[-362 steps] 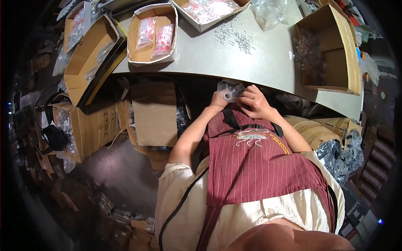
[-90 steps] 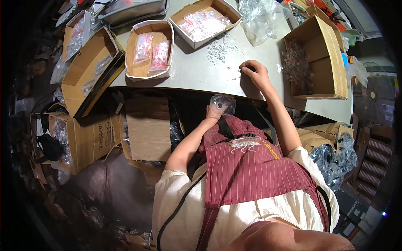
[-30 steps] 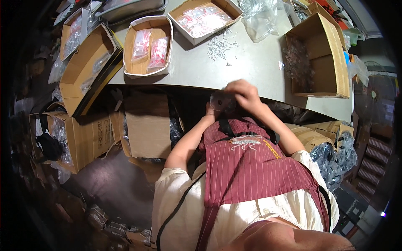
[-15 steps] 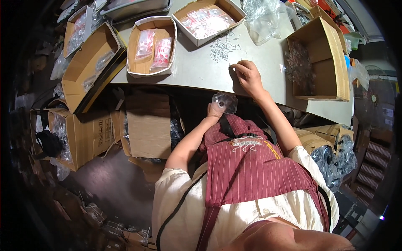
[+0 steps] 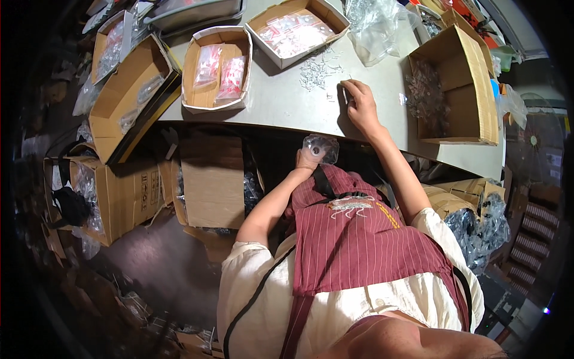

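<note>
My left hand holds a small clear plastic bag just below the front edge of the grey table, close to my striped apron. My right hand reaches out onto the tabletop with its fingers pinched on a small metal piece next to a loose scatter of small metal parts. What exactly sits between the fingers is too small to tell.
On the table stand a cardboard box with red-tinted packets, a box of clear packed bags, a large open carton at the right and a clear bag of parts. More cartons crowd the left and the floor under the table.
My right hand went from the bag at my chest out to the table and has slid a little further toward the scattered parts. The left hand keeps the bag in place.
</note>
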A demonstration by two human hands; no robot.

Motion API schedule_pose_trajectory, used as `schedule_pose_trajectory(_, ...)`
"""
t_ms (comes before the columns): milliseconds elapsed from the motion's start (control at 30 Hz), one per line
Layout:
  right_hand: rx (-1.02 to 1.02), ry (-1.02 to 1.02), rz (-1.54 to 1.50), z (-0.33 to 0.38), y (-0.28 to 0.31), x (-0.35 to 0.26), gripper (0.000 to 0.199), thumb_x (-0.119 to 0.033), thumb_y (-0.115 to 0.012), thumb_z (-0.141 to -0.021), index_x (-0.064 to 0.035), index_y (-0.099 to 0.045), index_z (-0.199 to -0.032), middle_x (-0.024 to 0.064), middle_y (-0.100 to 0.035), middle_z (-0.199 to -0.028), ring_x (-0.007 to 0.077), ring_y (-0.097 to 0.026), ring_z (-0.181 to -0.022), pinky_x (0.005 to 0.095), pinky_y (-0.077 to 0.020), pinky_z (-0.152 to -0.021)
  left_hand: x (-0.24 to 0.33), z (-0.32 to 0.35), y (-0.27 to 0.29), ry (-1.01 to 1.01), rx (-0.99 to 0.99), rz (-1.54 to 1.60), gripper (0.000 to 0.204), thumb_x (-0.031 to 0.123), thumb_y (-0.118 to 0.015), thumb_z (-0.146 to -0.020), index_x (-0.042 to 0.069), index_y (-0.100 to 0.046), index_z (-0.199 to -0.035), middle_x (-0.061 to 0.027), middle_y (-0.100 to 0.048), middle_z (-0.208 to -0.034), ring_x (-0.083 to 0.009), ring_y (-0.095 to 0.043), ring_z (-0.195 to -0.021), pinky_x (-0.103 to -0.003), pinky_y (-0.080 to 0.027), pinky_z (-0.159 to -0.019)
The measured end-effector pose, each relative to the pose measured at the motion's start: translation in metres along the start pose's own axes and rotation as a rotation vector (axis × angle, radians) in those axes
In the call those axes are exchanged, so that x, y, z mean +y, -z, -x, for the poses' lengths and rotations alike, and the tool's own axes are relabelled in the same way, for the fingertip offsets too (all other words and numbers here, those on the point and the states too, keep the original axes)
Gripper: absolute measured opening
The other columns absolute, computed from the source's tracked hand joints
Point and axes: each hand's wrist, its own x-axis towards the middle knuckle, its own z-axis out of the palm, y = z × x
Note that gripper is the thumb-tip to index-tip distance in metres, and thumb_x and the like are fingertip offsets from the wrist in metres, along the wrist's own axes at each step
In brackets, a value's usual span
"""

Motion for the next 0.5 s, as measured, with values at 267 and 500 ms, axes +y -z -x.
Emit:
schedule_pose_trajectory(267,-0.171,0.181,-0.039,0.004,-0.004,-0.025,0.059,0.014,-0.054,-0.069,-0.0025,-0.065,-0.124,0.0165,-0.063,-0.124,0.0376,-0.057,-0.119,0.0435,-0.049,-0.101,-0.017,-0.007,-0.011,-0.078,-0.026,-0.111,0.028,0.034,-0.071,-0.091,0.01,-0.076,-0.104,-0.0125,-0.075,-0.106,-0.0318,-0.071,-0.096,-0.039,-0.057,-0.081)
schedule_pose_trajectory(500,-0.225,0.258,-0.059,0.039,0.007,-0.047,0.05,0.012,-0.058,-0.072,-0.002,-0.067,-0.119,0.0161,-0.065,-0.119,0.0372,-0.062,-0.109,0.0431,-0.0534,-0.093,-0.001,-0.003,0.004,-0.024,-0.069,-0.016,0.029,0.033,-0.072,-0.089,0.008,-0.073,-0.105,-0.0123,-0.074,-0.103,-0.031,-0.071,-0.097,-0.04,-0.057,-0.081)
